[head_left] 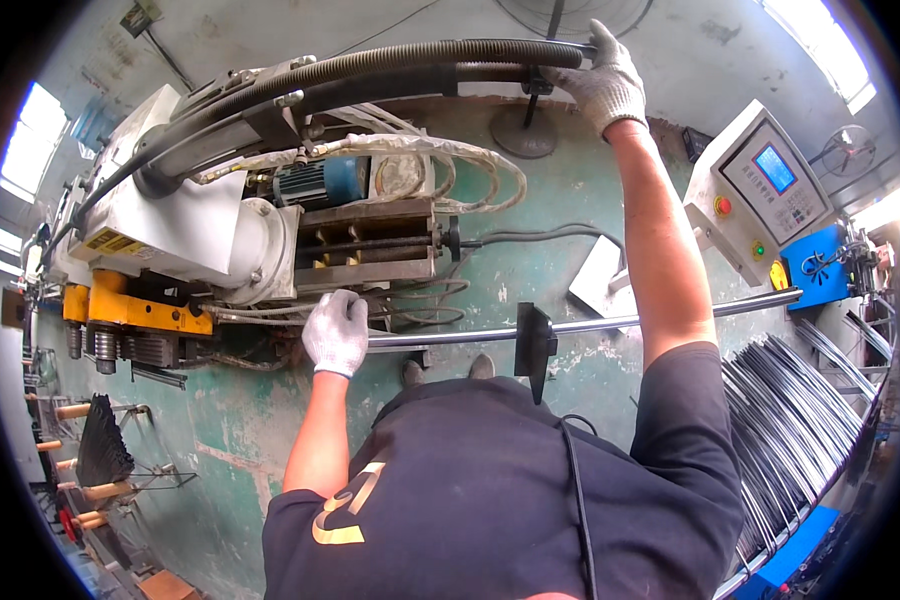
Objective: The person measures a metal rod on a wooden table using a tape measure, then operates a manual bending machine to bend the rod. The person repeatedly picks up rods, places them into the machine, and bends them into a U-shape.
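My left hand (336, 332), in a pale knit glove, is closed at the left end of a long shiny metal bar (630, 321). The bar runs right across the front of my body, and a black plate bracket (536, 345) sits on it. My right arm stretches far forward. At the far end of a long rod wrapped in a ribbed coil (420, 58), my gloved right hand (606, 88) grips the tip, with thumb and fingers on either side. The palm side of each hand is hidden. The coiled rod belongs to a large white machine (185, 215) at the left.
A control box (765, 190) with a lit screen and buttons stands right. Many thin metal rods (795, 425) lie in a rack at lower right. A blue motor (320, 183), yellow clamp block (135, 308), loose cables and a round-based stand (523, 132) are ahead.
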